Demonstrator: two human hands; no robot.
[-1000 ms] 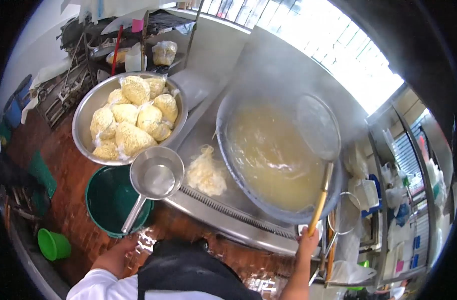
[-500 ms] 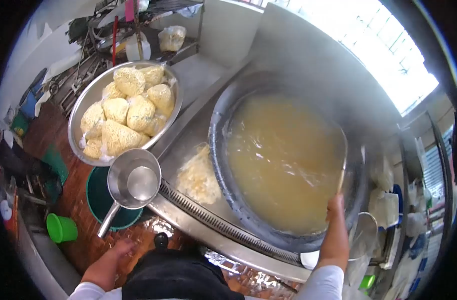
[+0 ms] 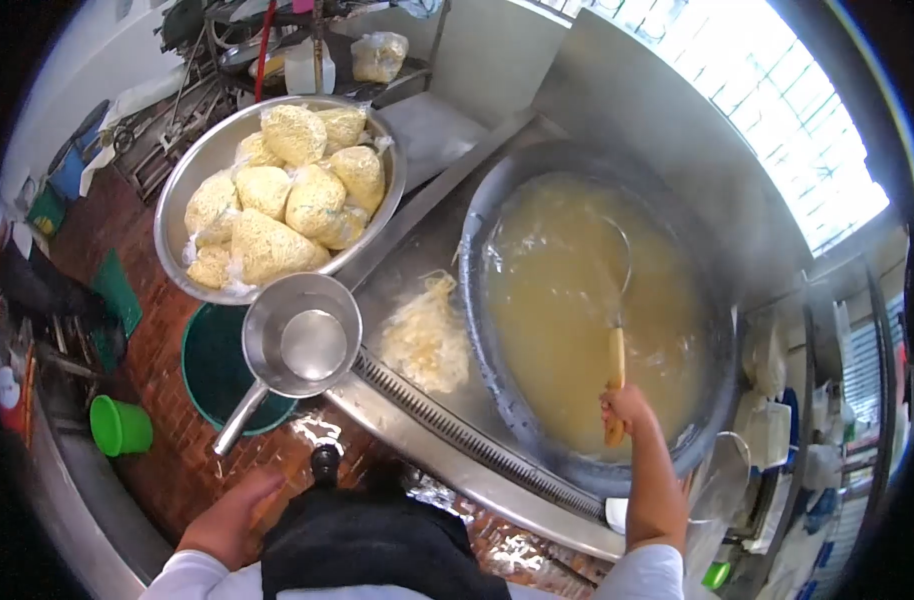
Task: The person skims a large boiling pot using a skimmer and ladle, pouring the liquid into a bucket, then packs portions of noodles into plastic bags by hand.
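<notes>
Steel tabletop (image 3: 429, 252) carrying big pot (image 3: 537, 438) of cloudy liquid (image 3: 562, 330). My right hand (image 3: 627, 408) sitting nearer, fingers wrapping end of strainer (image 3: 617, 352) inside pot, its long axis pointing away from me, hoop (image 3: 629, 258) dipping. Left hand (image 3: 239, 510) hanging apart, fingers loosely extended, empty.

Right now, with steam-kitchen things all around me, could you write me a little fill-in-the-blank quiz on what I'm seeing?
1. The right hand grips a skimmer, while the left hand holds ____.
2. In this view, the steel basin of bagged noodles sits on the ____ side of the large cauldron.
3. The small bucket is bright ____.

Missing words: nothing; left; green.
</notes>
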